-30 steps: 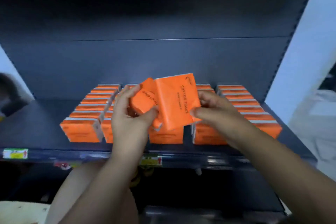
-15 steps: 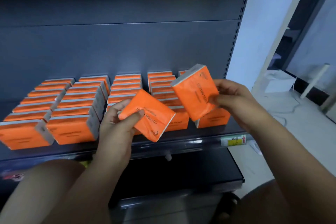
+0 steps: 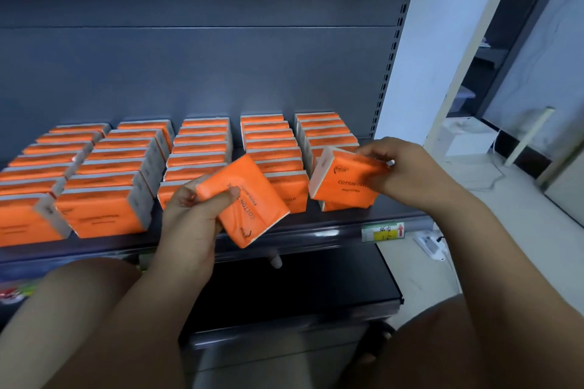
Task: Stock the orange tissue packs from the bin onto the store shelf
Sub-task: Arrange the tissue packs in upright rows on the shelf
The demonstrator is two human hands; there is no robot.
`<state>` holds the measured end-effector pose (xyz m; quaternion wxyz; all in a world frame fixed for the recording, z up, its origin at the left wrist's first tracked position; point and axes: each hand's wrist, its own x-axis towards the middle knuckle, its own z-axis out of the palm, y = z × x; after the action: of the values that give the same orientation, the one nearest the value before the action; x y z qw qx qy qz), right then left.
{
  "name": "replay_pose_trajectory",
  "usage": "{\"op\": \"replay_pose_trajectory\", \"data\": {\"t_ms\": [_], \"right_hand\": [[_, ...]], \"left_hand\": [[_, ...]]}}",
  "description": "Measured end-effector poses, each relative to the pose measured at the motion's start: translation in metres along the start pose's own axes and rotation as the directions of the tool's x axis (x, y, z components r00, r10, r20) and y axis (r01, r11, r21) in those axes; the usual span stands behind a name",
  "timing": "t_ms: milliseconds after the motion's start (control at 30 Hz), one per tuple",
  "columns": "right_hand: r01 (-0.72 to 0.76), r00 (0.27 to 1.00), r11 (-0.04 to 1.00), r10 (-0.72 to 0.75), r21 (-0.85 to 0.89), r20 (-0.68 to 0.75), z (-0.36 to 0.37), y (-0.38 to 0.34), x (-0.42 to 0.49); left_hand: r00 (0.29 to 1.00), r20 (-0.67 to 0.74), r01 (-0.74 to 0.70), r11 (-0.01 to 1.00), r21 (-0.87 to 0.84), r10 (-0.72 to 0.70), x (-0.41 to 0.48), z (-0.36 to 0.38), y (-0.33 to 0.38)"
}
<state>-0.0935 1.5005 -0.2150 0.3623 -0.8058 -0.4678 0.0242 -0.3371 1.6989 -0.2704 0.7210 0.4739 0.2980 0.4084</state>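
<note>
Above shelf [image 3: 316, 224], pack-gripping hands [image 3: 189, 218].

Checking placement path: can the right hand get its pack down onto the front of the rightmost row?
Probably yes. The right hand grips its pack just above the rightmost row's front; nothing lies between, and the left hand holds its own pack off to the side.

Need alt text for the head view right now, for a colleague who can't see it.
Each hand grips one orange tissue pack: the left hand holds a pack tilted, the right hand lowers another pack at the rightmost row's front on the shelf.
</note>
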Motion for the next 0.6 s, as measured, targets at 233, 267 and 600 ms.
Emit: {"op": "replay_pose_trajectory", "data": {"t_ms": [233,267,600], "right_hand": [[0.101,0.995,0.948,-0.092,-0.301,0.046,0.004,0.025,0.005],[0.095,0.995,0.942,-0.084,-0.323,0.049,0.005,0.028,0.005],[0.04,0.998,0.887,-0.018,-0.46,0.052,0.018,0.026,0.002]], "left_hand": [[1.0,-0.018,0.005,1.0,-0.02,-0.005,-0.002,0.002,-0.004],[1.0,-0.016,0.002,1.0,-0.023,-0.003,-0.003,0.002,-0.004],[0.996,0.083,-0.04,0.994,0.099,0.032,-0.011,-0.002,0.001]]}}
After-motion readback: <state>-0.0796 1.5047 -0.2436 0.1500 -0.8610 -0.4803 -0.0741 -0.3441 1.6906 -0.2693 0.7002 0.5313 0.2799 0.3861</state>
